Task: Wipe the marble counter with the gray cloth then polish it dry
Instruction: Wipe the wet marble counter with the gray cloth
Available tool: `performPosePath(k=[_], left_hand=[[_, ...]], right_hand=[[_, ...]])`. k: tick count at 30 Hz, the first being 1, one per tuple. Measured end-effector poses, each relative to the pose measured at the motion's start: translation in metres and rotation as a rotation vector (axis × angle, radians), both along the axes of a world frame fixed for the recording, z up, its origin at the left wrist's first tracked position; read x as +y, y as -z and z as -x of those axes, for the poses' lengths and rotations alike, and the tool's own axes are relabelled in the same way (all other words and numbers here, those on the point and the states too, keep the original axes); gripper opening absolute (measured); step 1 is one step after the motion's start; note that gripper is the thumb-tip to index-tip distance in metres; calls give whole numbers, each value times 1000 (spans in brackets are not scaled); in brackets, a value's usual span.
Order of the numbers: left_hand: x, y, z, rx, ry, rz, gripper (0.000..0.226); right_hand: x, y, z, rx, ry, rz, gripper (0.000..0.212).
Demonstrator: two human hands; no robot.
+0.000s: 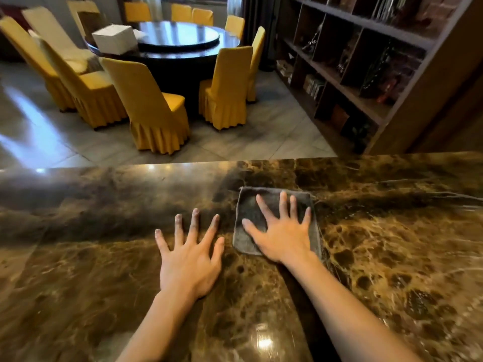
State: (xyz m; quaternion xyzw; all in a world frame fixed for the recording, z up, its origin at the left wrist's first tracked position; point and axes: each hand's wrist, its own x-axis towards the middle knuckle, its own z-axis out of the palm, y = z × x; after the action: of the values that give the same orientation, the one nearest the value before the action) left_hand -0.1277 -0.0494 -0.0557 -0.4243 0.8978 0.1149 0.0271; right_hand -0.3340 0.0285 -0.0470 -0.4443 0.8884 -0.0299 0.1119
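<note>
A brown marble counter [104, 257] with pale veins fills the lower half of the head view. A folded gray cloth [251, 205] lies flat on it, right of centre. My right hand [282, 233] presses flat on the cloth with fingers spread, covering its near right part. My left hand [190, 257] rests palm-down on the bare marble just left of the cloth, fingers spread, not touching it.
Beyond the counter's far edge [183, 163] is a tiled floor with a dark round dining table [177, 40], several yellow-covered chairs [154, 105] and a white box [115, 37]. A dark wooden shelving unit [366, 69] stands at the right.
</note>
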Motion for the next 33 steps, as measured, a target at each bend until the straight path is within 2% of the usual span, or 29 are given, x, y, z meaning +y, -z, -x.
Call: performPosePath(k=[4,7,13,20,27,33], left_hand=[[3,1,4,-14,-36,22,54],[3,1,6,-14,-44,31,54],[4,0,4,-7,-41,51,56],[44,-1,3,-1,-58,37,61],[136,0,-2,10,-49,21,61],[180,-2,-11,15,-84,24,60]], right_hand=[[-90,4,60,4,26,15,85],[-126,2,86,12,37,20,85],[-98,4,75,24,-13,9,82],[17,9,18,39,-116,-4,81],[197,5,-65,28,-169,27,79],[330,6,-130,-2,-161,44,73]])
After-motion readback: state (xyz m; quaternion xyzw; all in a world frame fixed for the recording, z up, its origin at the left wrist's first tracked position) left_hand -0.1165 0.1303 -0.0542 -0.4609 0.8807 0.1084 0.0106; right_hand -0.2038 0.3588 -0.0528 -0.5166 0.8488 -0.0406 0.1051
